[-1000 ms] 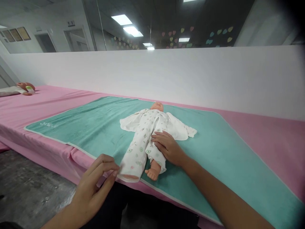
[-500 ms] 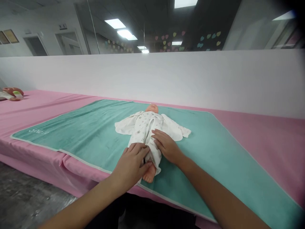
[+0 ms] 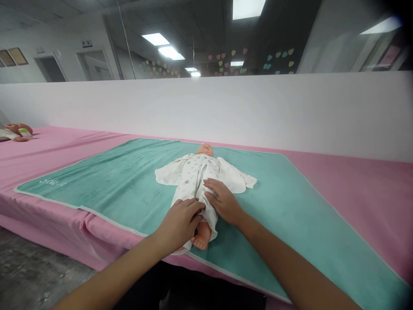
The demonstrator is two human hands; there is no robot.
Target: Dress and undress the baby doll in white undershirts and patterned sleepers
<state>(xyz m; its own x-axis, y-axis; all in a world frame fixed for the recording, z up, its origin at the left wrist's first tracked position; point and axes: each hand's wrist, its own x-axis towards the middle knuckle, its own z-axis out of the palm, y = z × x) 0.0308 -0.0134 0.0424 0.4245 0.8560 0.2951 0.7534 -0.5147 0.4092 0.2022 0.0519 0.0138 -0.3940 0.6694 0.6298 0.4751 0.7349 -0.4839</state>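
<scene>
A baby doll (image 3: 205, 149) lies on its back, head toward the wall. It wears a white printed romper (image 3: 191, 170) with wide sleeves spread to both sides. My left hand (image 3: 182, 221) is closed, thumb and fingers pinching the romper's edge between the legs. Lying over the leg on the right is my right hand (image 3: 224, 202), fingers stretched out and resting on the cloth. One bare doll foot (image 3: 202, 241) sticks out of the romper near the front edge; the other leg is mostly hidden behind my left hand.
Beneath the doll a teal blanket (image 3: 106, 185) covers part of a pink-sheeted platform (image 3: 348, 185). Another doll (image 3: 18, 129) lies at the far left. A low white wall (image 3: 206, 107) with glass above it borders the back.
My left hand has moved slightly, its thumb lifting off the doll's foot and up to the romper's edge. My right hand has shifted slightly left on the cloth.
</scene>
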